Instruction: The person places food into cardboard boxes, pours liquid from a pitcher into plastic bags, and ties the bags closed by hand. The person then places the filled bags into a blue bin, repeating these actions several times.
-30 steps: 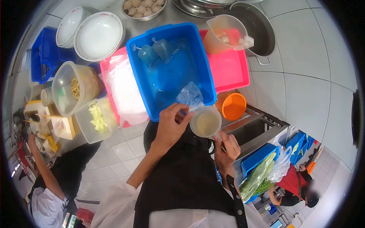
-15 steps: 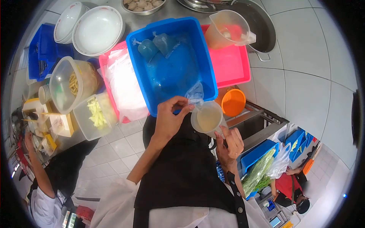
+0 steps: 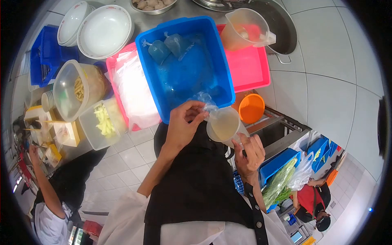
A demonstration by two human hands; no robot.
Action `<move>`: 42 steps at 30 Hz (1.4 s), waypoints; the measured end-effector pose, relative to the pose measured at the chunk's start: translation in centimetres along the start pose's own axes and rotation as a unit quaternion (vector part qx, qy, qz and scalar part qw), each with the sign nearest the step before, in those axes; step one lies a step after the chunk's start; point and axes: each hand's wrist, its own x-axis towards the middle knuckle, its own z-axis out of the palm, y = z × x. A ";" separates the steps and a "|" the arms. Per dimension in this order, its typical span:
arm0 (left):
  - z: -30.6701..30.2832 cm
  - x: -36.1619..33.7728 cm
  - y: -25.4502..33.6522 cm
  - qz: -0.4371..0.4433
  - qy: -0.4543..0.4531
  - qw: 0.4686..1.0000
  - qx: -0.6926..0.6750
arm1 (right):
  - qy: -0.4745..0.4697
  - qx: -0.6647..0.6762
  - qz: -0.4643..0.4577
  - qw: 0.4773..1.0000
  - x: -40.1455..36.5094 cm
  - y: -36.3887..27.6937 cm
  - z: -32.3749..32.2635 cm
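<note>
Left hand (image 3: 182, 126): closed, thumb and fingers pinching the neck of a clear bag (image 3: 205, 101). The bag was held just above the near rim of the blue tub (image 3: 223, 73), its mouth touching the lip of the cup (image 3: 223, 125).

Right hand (image 3: 250, 153): fingers wrapped round the cup from below and behind. The cup was tilted toward the bag and held pale, cloudy liquid. It hung off the counter's edge, over the person's dark apron (image 3: 196, 183).

Blue tub: on the counter, straight ahead of the hands. Two tied bags of liquid (image 3: 158, 51) lay in its far left corner.

Pink tray (image 3: 247, 69): under and to the right of the tub. A clear jug (image 3: 245, 29) with orange liquid stood at its far end.

Orange bowl (image 3: 251, 108): just right of the cup, below the pink tray.

White bags (image 3: 132, 90): a pile touching the tub's left wall.

Clear box (image 3: 102, 124): left of the pile, with pale yellow strips inside. A round clear container (image 3: 77, 92) leaned beside it, contents unclear.

White bowls (image 3: 104, 32): stacked at the far left, next to a blue basket (image 3: 47, 57).

Metal bowl (image 3: 153, 5): at the top edge, with pale round pieces. A dark pan (image 3: 279, 30) lay behind the jug.

Greens (image 3: 279, 185): bagged, in a blue tray low on the right.

Other people: one in white (image 3: 47, 218) at lower left, one in red (image 3: 312, 200) at lower right.
</note>
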 end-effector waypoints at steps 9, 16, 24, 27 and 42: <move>0.1 -0.3 0.4 0.000 0.027 0.999 -0.020 | -0.026 -0.001 -0.006 1.000 0.1 -0.3 -0.5; -0.3 -0.7 0.8 -0.002 0.029 0.999 0.018 | -0.037 -0.005 -0.015 0.999 0.6 -0.8 -1.1; -0.7 -1.1 1.6 -0.027 0.038 0.999 -0.018 | -0.042 -0.010 -0.028 0.999 0.6 -0.9 -1.4; -0.7 -1.3 1.9 -0.038 0.062 0.997 -0.037 | -0.044 -0.014 -0.038 0.998 0.6 -1.0 -1.6; -1.4 -2.3 2.5 -0.049 0.082 0.995 -0.011 | -0.038 -0.002 -0.044 0.998 0.9 -1.5 -1.5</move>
